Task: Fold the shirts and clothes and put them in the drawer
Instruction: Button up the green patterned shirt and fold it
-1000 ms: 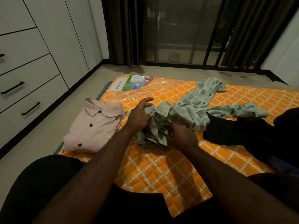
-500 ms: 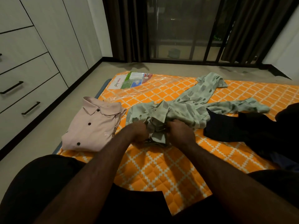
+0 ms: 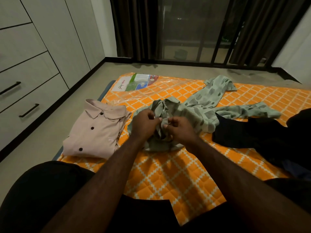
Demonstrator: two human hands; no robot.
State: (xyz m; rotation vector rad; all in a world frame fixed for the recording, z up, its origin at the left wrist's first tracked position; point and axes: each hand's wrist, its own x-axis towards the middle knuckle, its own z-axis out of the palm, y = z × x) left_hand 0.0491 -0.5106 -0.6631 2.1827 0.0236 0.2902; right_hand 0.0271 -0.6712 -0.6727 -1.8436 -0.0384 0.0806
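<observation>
Left hand (image 3: 145, 124) and right hand (image 3: 180, 130) now closer together, both pinching the bunched collar end of the green patterned shirt (image 3: 198, 108) on the orange mattress (image 3: 168, 174), shirt trailing toward 1 o'clock, folded pink shirt (image 3: 96, 130) at 10 o'clock, drawers (image 3: 25, 91) far left

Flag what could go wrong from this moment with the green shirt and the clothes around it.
1. Both the left hand and right hand pinch the green patterned shirt near its collar while the rest lies crumpled; folding from here may trap creases.
2. Its sleeve lies beside or over the black garment, so lifting could drag that along.
3. The folded pink shirt sits close by the left forearm and could get nudged out of shape.
</observation>
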